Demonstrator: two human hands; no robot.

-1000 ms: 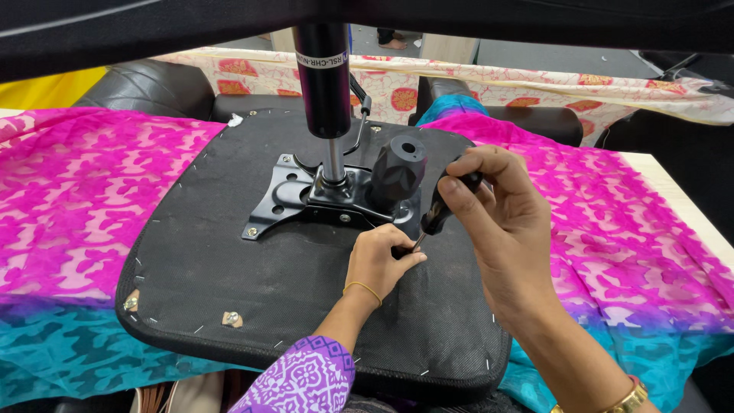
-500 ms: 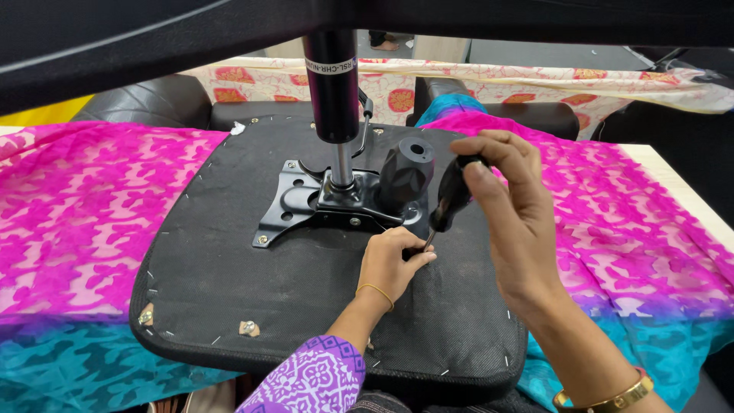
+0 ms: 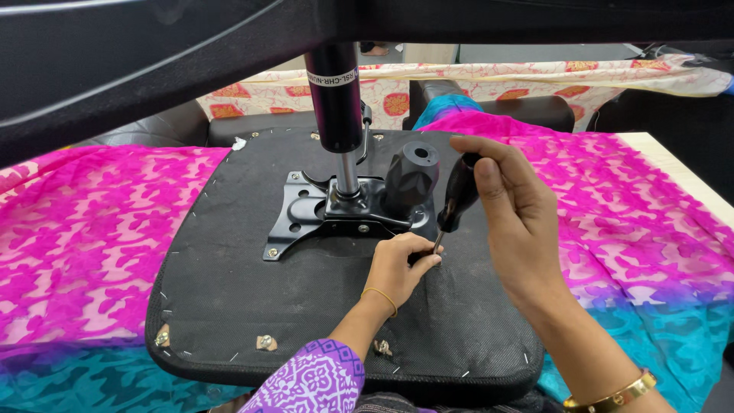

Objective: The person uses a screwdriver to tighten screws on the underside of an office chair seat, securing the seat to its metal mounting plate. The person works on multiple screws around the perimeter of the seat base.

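An upturned black chair seat point(image 3: 252, 306) lies in front of me with a black metal mounting plate point(image 3: 302, 214) bolted on it and a gas cylinder point(image 3: 336, 99) standing up from the plate. My right hand point(image 3: 512, 206) grips a black-handled screwdriver point(image 3: 457, 195), held upright with its tip down at the plate's right corner. My left hand point(image 3: 401, 264) pinches the screwdriver's tip or a screw there; the screw itself is hidden by the fingers. A black tension knob point(image 3: 413, 176) sits just left of the screwdriver.
The seat rests on pink and teal patterned cloth point(image 3: 84, 245) that covers the surface. Black chair parts point(image 3: 153, 61) cross the top of the view. A cream cloth with red flowers point(image 3: 497, 80) lies behind, and a pale table edge point(image 3: 680, 164) shows at right.
The view has shifted slightly. My right hand has stood the screwdriver more upright over the plate's corner, and my left hand stays pinched at its tip.
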